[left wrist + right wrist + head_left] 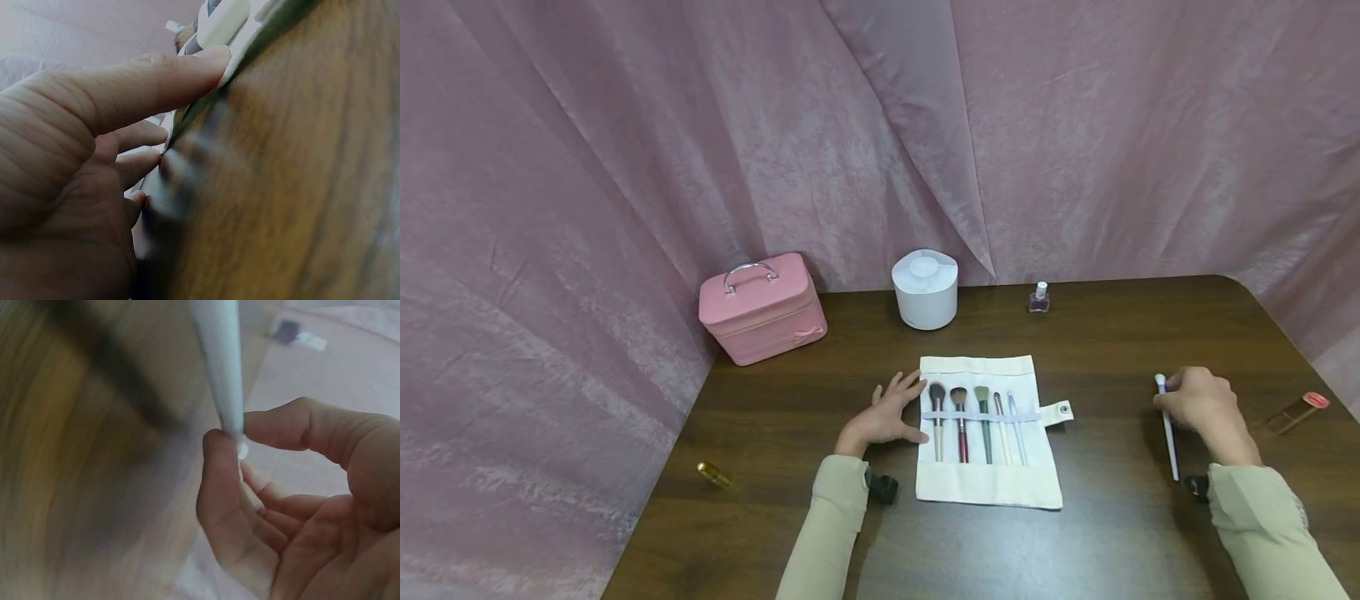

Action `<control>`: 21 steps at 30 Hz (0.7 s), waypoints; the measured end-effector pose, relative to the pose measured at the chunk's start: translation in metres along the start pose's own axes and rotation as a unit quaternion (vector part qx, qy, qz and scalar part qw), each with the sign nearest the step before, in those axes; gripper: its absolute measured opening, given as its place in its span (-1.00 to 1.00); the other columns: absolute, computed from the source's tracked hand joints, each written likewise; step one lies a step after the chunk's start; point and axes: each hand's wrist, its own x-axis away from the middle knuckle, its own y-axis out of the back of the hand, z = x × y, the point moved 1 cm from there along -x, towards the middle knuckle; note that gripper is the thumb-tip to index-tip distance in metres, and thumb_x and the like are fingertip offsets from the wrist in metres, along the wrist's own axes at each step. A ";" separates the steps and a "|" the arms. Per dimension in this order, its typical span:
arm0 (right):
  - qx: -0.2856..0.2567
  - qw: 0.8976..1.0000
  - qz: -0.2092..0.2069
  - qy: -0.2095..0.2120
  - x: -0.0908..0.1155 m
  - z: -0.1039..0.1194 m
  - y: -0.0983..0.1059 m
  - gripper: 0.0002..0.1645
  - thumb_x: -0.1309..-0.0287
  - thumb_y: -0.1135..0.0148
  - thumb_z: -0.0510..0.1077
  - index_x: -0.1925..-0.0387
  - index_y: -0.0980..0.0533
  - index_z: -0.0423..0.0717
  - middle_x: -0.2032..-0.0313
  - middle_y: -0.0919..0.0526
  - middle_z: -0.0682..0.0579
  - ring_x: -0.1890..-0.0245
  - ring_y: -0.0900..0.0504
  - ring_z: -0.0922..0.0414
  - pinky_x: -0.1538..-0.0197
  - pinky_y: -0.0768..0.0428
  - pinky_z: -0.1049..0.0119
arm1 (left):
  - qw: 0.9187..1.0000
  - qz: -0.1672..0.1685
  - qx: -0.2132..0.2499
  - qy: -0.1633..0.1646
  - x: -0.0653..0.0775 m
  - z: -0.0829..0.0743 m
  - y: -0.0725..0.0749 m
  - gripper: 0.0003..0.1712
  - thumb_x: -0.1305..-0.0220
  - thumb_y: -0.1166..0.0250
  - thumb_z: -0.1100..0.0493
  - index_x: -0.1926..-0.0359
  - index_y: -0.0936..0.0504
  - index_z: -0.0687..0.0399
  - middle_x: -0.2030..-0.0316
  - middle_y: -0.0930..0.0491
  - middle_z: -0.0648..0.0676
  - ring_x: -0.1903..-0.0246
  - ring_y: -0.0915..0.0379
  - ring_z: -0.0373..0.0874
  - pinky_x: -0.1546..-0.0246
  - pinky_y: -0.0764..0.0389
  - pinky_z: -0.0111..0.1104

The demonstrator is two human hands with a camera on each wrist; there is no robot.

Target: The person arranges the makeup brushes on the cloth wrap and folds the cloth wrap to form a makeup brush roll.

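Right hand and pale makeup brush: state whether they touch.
Touching: the right wrist view shows the right hand pinching the pale makeup brush between thumb and forefinger.

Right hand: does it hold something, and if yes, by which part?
Yes: the right hand pinches a pale brush; the grip is near its far end, away from the person.

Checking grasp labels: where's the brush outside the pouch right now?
In the head view, the brush is toward the right side, pinched by the right hand, between the open pouch and the lipstick.
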 end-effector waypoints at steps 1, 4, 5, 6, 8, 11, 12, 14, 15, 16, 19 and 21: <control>-0.023 1.000 0.008 -0.002 -0.002 0.003 -0.001 -0.70 -0.16 -0.26 -0.23 0.28 -0.54 -0.51 0.59 -0.59 -0.01 0.54 -0.59 0.02 0.47 -0.56 0.16 | 1.000 0.000 0.001 -0.001 0.000 0.000 0.000 0.09 -0.12 -0.55 0.17 -0.57 -0.14 0.15 -0.60 0.13 0.04 -0.57 0.45 0.08 -0.45 0.39 0.15; -0.111 0.993 0.026 -0.008 -0.005 0.012 -0.006 -0.56 -0.24 -0.21 -0.28 0.03 -0.43 -0.65 0.49 -0.65 -0.08 0.54 -0.65 0.11 0.44 -0.68 0.19 | 1.000 -0.001 0.001 -0.001 0.000 0.001 0.001 0.09 -0.12 -0.55 0.16 -0.57 -0.14 0.15 -0.60 0.13 0.04 -0.57 0.45 0.08 -0.45 0.39 0.16; -0.140 0.990 0.028 -0.009 -0.005 0.016 -0.008 -0.55 -0.26 -0.20 -0.29 0.00 -0.40 -0.66 0.45 -0.66 -0.10 0.52 -0.66 0.13 0.43 -0.70 0.19 | 1.000 -0.001 0.001 -0.001 -0.001 0.001 0.001 0.09 -0.12 -0.55 0.16 -0.57 -0.14 0.15 -0.60 0.13 0.04 -0.57 0.46 0.08 -0.45 0.39 0.16; -0.167 0.986 0.029 -0.004 -0.005 0.019 -0.010 -0.54 -0.26 -0.17 -0.31 -0.03 -0.38 -0.67 0.43 -0.66 -0.11 0.51 -0.66 0.14 0.42 -0.71 0.20 | 1.000 -0.001 0.000 -0.001 -0.001 0.001 0.001 0.09 -0.12 -0.55 0.16 -0.57 -0.14 0.14 -0.60 0.13 0.03 -0.57 0.46 0.08 -0.45 0.39 0.16; -0.216 0.976 0.037 0.008 -0.006 0.024 -0.013 -0.53 -0.30 -0.11 -0.33 -0.07 -0.34 -0.70 0.40 -0.66 -0.11 0.49 -0.66 0.16 0.37 -0.72 0.21 | 1.000 0.000 0.000 -0.001 -0.001 0.001 0.001 0.09 -0.12 -0.55 0.16 -0.57 -0.14 0.14 -0.60 0.13 0.03 -0.57 0.46 0.08 -0.45 0.39 0.16; -0.267 0.962 0.047 0.039 -0.008 0.033 -0.016 -0.53 -0.35 -0.05 -0.36 -0.11 -0.29 -0.74 0.39 -0.65 -0.06 0.48 -0.65 0.19 0.33 -0.72 0.22 | 1.000 0.002 -0.003 -0.001 -0.002 0.001 0.001 0.08 -0.13 -0.55 0.16 -0.57 -0.14 0.12 -0.60 0.13 0.02 -0.57 0.46 0.07 -0.45 0.39 0.15; -0.282 0.957 0.049 0.049 -0.009 0.036 -0.018 -0.53 -0.36 -0.04 -0.37 -0.11 -0.28 -0.74 0.38 -0.65 -0.04 0.48 -0.65 0.20 0.32 -0.73 0.22 | 1.000 0.002 -0.004 -0.001 -0.002 0.002 0.000 0.08 -0.13 -0.55 0.15 -0.57 -0.14 0.13 -0.60 0.13 0.03 -0.57 0.45 0.07 -0.45 0.39 0.15; -0.305 0.949 0.051 0.064 -0.012 0.042 -0.020 -0.54 -0.38 -0.03 -0.37 -0.13 -0.26 -0.74 0.37 -0.65 -0.02 0.47 -0.65 0.21 0.32 -0.72 0.23 | 1.000 0.000 -0.004 -0.001 -0.003 0.002 0.000 0.08 -0.12 -0.55 0.15 -0.57 -0.15 0.13 -0.60 0.13 0.04 -0.57 0.45 0.08 -0.45 0.38 0.16; -0.311 0.946 0.049 0.072 -0.014 0.045 -0.020 -0.53 -0.39 -0.03 -0.37 -0.14 -0.26 -0.73 0.36 -0.64 0.01 0.46 -0.64 0.21 0.32 -0.72 0.24 | 1.000 0.000 -0.005 -0.001 -0.003 0.002 -0.001 0.08 -0.12 -0.55 0.16 -0.57 -0.15 0.12 -0.60 0.12 0.03 -0.57 0.45 0.08 -0.45 0.39 0.16; -0.319 0.944 0.047 0.077 -0.016 0.049 -0.021 -0.53 -0.39 -0.03 -0.36 -0.15 -0.26 -0.71 0.36 -0.64 0.03 0.45 -0.64 0.22 0.31 -0.72 0.24 | 1.000 -0.001 -0.005 0.000 -0.003 0.003 -0.001 0.08 -0.12 -0.55 0.16 -0.57 -0.15 0.12 -0.60 0.12 0.03 -0.57 0.45 0.08 -0.45 0.39 0.16; -0.344 0.934 0.041 0.087 -0.021 0.059 -0.024 -0.53 -0.40 -0.03 -0.36 -0.17 -0.24 -0.67 0.36 -0.63 0.11 0.42 -0.65 0.23 0.30 -0.72 0.25 | 1.000 -0.002 -0.005 0.001 -0.002 0.003 -0.002 0.08 -0.11 -0.55 0.16 -0.57 -0.16 0.11 -0.60 0.12 0.02 -0.57 0.44 0.07 -0.45 0.38 0.15; -0.358 0.928 0.034 0.093 -0.025 0.066 -0.026 -0.54 -0.39 -0.03 -0.37 -0.17 -0.24 -0.65 0.38 -0.62 0.16 0.41 -0.66 0.24 0.29 -0.72 0.24 | 1.000 -0.001 -0.003 0.003 -0.002 0.004 -0.003 0.09 -0.12 -0.55 0.16 -0.57 -0.15 0.09 -0.60 0.13 0.00 -0.57 0.45 0.05 -0.45 0.39 0.14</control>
